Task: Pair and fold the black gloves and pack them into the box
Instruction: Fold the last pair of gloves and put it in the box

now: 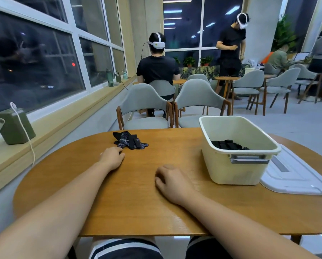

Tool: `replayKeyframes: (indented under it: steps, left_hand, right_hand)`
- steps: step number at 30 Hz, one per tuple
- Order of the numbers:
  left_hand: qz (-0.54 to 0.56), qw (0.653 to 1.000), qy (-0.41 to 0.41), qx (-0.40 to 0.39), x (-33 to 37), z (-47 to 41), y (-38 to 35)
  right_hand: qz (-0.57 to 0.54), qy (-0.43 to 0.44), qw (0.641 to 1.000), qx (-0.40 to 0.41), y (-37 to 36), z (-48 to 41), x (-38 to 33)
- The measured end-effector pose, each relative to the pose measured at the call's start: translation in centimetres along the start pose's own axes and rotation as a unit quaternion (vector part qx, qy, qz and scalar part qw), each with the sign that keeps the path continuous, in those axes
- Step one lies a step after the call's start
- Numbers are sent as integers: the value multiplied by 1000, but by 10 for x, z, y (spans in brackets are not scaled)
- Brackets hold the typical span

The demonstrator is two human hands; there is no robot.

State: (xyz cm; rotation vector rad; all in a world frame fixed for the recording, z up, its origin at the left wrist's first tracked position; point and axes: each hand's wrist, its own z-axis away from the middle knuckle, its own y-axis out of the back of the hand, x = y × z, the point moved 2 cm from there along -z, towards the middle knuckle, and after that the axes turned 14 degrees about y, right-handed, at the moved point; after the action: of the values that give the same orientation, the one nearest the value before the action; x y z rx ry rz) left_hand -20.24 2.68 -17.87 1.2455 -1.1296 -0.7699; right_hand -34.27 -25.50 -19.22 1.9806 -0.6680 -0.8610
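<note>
Both left hand point(112, 157) and right hand point(172, 181) rest on table point(137, 206), fingers loosely curled, empty.

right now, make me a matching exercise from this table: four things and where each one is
1 loose gloves
2 box
3 lid
4 right hand

a flat by the table's right edge
b just beyond the left hand
c holding folded gloves
d resting mid-table, holding nothing

Pairs: 1-b, 2-c, 3-a, 4-d

packed gloves point(228, 144) half hidden, forearms point(63, 212) cropped
</note>
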Motion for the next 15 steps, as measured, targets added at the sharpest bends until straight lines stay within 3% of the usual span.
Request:
replayKeyframes:
  steps: [4, 10, 15]
  left_hand:
    - [35, 997, 2, 68, -3, 0, 2]
    - [180, 974, 10, 136, 9, 2, 41]
    - [166, 971, -18, 173, 29, 5, 82]
  right_hand:
    - [-2, -2, 1000, 0, 0, 0, 0]
    - [5, 3, 1000, 0, 1, -1, -1]
    - [9, 8, 1000, 2, 1, -1, -1]
